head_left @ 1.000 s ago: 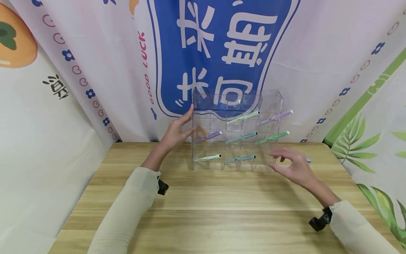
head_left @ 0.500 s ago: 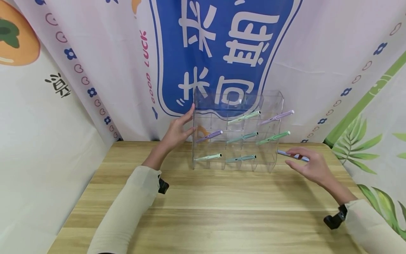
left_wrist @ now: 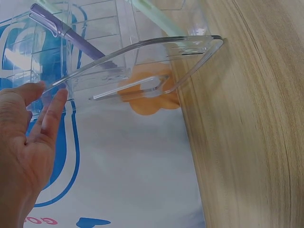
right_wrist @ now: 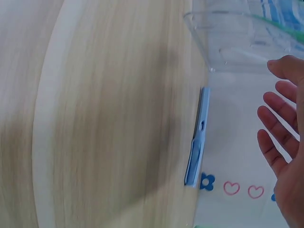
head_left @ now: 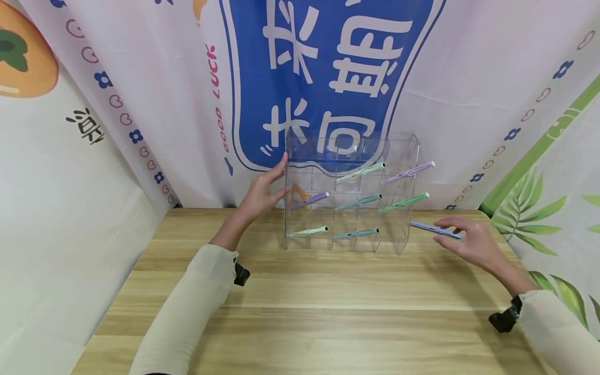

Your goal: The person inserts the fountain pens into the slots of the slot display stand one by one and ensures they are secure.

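Note:
A clear acrylic pen rack point(head_left: 344, 148) stands upright at the back of the table, with several pens resting at a slant in its compartments. Its left side panel is touched by the fairly straight fingers of my left hand point(head_left: 260, 195), also seen in the left wrist view beside the purple pen point(left_wrist: 69, 33). To the right of the rack a light blue pen point(right_wrist: 197, 140) lies along the table's back edge. My right hand point(head_left: 475, 247) hovers by that pen in the head view, partly covering its end. In the right wrist view the fingers are spread and hold nothing.
The wooden table point(head_left: 300, 312) stretches in front of the rack. A printed curtain point(head_left: 178, 104) hangs directly behind the rack. White patterned cloth point(head_left: 65, 208) covers the left side, and a leaf-printed cloth point(head_left: 553, 166) borders the table on the right.
My right hand has moved right, away from the rack's lower right corner, to the light blue pen, which now shows more. My left hand stays at the rack's left side.

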Demonstrator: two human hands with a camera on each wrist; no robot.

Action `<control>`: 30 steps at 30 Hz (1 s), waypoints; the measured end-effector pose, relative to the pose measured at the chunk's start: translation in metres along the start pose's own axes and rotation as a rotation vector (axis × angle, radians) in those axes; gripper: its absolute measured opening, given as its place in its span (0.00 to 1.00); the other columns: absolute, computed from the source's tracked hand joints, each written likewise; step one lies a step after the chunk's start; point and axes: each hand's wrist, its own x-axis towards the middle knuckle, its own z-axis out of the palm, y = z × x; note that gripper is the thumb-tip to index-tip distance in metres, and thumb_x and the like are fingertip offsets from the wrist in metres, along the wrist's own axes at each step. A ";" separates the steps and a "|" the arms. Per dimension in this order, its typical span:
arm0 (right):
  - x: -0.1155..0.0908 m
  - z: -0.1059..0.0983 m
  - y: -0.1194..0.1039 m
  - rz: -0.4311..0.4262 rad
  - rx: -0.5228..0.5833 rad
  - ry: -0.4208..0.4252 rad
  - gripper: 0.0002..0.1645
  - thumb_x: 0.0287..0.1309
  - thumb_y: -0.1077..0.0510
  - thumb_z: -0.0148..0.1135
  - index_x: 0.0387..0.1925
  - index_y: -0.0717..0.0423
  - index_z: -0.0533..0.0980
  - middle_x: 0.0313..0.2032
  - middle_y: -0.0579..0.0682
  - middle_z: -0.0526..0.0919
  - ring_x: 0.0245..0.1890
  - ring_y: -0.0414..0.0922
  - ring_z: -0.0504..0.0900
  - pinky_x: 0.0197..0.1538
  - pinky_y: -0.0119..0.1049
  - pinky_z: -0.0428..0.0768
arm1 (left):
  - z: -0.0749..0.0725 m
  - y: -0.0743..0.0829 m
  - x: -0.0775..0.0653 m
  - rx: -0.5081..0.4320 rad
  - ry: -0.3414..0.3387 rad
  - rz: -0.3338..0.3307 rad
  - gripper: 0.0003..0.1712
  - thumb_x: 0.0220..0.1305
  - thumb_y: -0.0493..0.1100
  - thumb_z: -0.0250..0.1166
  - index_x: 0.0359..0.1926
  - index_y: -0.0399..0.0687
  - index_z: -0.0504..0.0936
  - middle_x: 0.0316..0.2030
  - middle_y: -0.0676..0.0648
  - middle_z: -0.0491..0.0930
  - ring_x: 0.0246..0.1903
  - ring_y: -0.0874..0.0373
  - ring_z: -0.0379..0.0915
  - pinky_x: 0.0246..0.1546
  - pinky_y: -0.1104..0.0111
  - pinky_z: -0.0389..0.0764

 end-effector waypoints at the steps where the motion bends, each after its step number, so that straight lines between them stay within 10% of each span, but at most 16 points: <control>1: 0.000 0.000 0.003 -0.002 -0.007 -0.006 0.22 0.43 0.67 0.85 0.44 0.56 0.89 0.41 0.56 0.92 0.39 0.22 0.80 0.38 0.18 0.80 | 0.000 0.000 0.000 0.003 -0.001 0.000 0.51 0.66 0.25 0.71 0.83 0.42 0.54 0.79 0.42 0.57 0.69 0.39 0.74 0.64 0.47 0.81; 10: -0.004 -0.006 0.021 0.021 -0.107 -0.069 0.21 0.47 0.63 0.84 0.45 0.60 0.88 0.39 0.57 0.92 0.36 0.55 0.89 0.37 0.28 0.85 | -0.001 0.002 0.000 -0.001 -0.003 0.002 0.51 0.66 0.25 0.71 0.83 0.41 0.54 0.79 0.41 0.56 0.69 0.39 0.73 0.65 0.48 0.81; 21: -0.005 -0.003 0.040 -0.010 -0.201 -0.090 0.21 0.43 0.62 0.85 0.43 0.61 0.89 0.36 0.58 0.92 0.33 0.57 0.90 0.33 0.51 0.89 | -0.001 0.002 0.000 0.016 -0.004 0.011 0.51 0.66 0.25 0.71 0.83 0.41 0.54 0.79 0.41 0.57 0.68 0.38 0.74 0.65 0.53 0.81; 30: -0.005 0.002 0.052 0.030 -0.213 -0.118 0.19 0.45 0.62 0.84 0.41 0.64 0.88 0.36 0.61 0.92 0.34 0.59 0.91 0.32 0.49 0.90 | -0.001 0.003 -0.001 0.024 -0.008 0.003 0.52 0.66 0.26 0.71 0.84 0.42 0.54 0.79 0.42 0.56 0.69 0.41 0.74 0.64 0.54 0.82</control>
